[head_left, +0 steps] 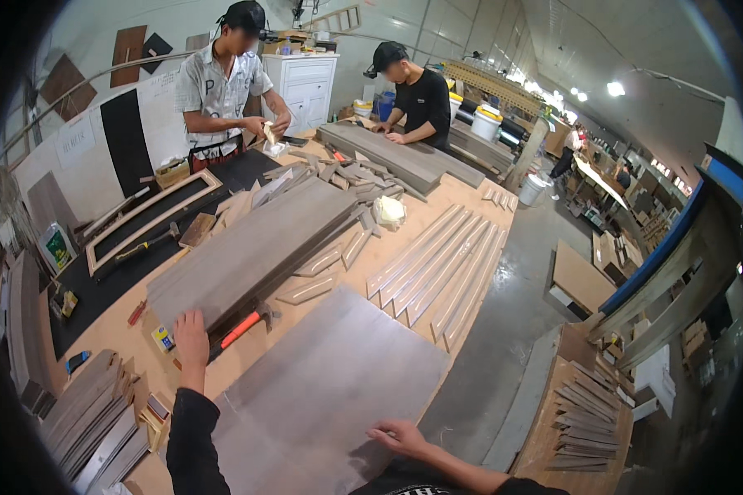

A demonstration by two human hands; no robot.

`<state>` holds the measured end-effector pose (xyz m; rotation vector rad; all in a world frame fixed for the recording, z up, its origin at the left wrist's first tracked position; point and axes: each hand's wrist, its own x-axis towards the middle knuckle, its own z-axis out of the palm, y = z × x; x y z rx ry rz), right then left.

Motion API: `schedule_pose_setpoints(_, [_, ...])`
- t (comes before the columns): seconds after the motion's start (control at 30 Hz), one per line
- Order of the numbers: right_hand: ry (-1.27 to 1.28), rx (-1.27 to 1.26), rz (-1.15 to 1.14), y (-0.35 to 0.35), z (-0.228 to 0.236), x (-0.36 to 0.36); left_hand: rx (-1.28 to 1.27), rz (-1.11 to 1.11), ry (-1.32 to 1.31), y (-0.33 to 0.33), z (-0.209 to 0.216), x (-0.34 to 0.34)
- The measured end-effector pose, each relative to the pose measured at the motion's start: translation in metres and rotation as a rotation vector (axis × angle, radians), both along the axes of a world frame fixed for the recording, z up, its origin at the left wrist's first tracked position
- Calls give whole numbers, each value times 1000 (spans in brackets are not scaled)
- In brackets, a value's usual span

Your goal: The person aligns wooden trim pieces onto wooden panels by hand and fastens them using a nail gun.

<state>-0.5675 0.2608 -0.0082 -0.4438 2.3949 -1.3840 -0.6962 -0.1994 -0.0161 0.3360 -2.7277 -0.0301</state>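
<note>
My left hand (191, 337) reaches forward with its fingers stretched out against the near end of a stack of long grey-brown boards (252, 239). Whether it presses or only touches there, I cannot tell. Beside it lies a hammer (241, 328) with an orange handle, close along the stack's right side. A wide grey panel (322, 388) rests flat on the table in front of me. Low over this panel's right part is my right hand (400, 436), fingers loosely extended and holding nothing.
Mitred strips (437, 264) with pale lines of glue lie in a row at the right. Short offcuts (363, 175) are heaped beyond the stack. Two co-workers stand across the table, one handling a pale piece (269, 132). Thin slats (91, 412) are piled at the near left.
</note>
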Motion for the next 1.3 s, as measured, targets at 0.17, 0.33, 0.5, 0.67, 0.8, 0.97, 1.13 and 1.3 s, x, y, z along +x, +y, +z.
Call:
schedule_pose_setpoints(0.17, [-196, -250, 117, -70, -44, -73, -21, -184, 90, 44, 30, 69])
schedule_pose_setpoints(0.33, [-822, -913, -325, -118, -44, -162, 353, 124, -513, 66, 172, 196])
schedule_pose_setpoints(0.5, [-899, -1258, -394, -87, -40, -144, 705, 227, -421, 73, 175, 294])
schedule_pose_setpoints(0.67, [-783, -1073, -466, -18, -50, -54, 762, 256, -579, 68, 115, 345])
schedule_pose_setpoints(0.8, [-687, -161, -171, 36, -8, -36, 816, 193, -541, 24, 43, 377])
schedule_pose_setpoints(0.97, [234, 502, -295, 83, 15, -88, 308, 148, -118, 68, 14, 378])
schedule_pose_setpoints(1.13, [554, 532, -250, 88, -25, -134, 378, 160, -410, 192, 6, 355])
schedule_pose_setpoints(1.3, [542, 518, -294, 76, -45, -144, 133, 158, -504, 197, -12, 347])
